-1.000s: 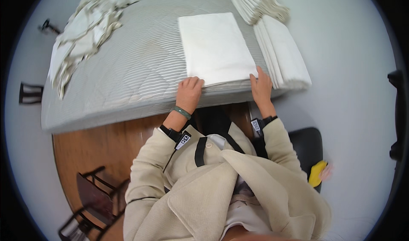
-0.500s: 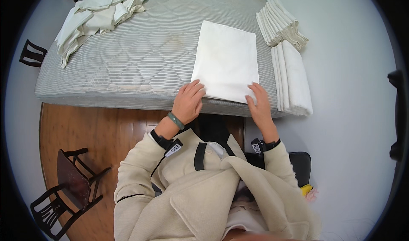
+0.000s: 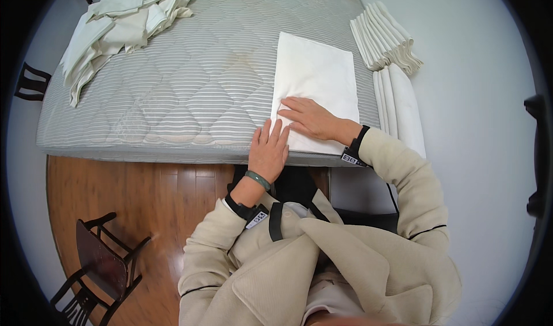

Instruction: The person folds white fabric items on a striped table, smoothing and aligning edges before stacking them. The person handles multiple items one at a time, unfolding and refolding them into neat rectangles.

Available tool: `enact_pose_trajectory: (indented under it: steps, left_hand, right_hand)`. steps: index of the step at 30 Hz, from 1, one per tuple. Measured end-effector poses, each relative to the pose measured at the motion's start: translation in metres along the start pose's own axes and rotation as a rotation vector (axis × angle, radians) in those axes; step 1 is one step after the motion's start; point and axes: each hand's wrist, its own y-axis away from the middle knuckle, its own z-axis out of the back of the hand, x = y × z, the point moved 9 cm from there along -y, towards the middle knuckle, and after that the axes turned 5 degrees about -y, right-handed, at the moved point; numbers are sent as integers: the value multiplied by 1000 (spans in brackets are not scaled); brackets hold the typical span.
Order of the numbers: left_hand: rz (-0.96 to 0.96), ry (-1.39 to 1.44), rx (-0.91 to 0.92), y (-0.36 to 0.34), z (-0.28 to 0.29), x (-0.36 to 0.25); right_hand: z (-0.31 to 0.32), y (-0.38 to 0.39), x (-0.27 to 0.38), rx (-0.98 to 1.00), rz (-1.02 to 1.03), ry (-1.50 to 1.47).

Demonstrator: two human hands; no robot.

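A white folded cloth [image 3: 319, 67] lies flat near the front right of a striped mattress [image 3: 219, 84]. My right hand [image 3: 311, 118] rests palm down across its lower left part, fingers stretched toward the left edge. Beside it, my left hand [image 3: 268, 153] lies at the cloth's near left corner, fingers extended, partly on the mattress edge. Neither hand grips anything. Under my hands, part of the cloth's left edge is hidden.
Several folded white cloths stand in a ruffled stack [image 3: 385, 38] at the mattress's right edge, with a thicker folded white bundle [image 3: 400, 104] nearer me. Rumpled white cloths [image 3: 124, 23] are heaped at the far left. A dark wooden chair [image 3: 103, 260] stands on the floor.
My right hand has moved left from the cloth's near right corner onto its lower left part. My left hand is slightly nearer me. The view has shifted a little.
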Motion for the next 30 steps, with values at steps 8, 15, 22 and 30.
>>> enact_pose_trajectory:
  steps: [8, 15, 22, 30]
  left_hand:
    - [25, 182, 41, -10, 10, 11]
    - [5, 422, 57, -34, 16, 34]
    - [8, 488, 23, -38, 14, 42]
    - [19, 485, 30, -38, 14, 46]
  right_hand:
    - [9, -45, -88, 24, -226, 34]
    - [15, -89, -140, -68, -273, 34]
    - [21, -132, -192, -111, -317, -18]
    - [47, -153, -210, -199, -442, -63]
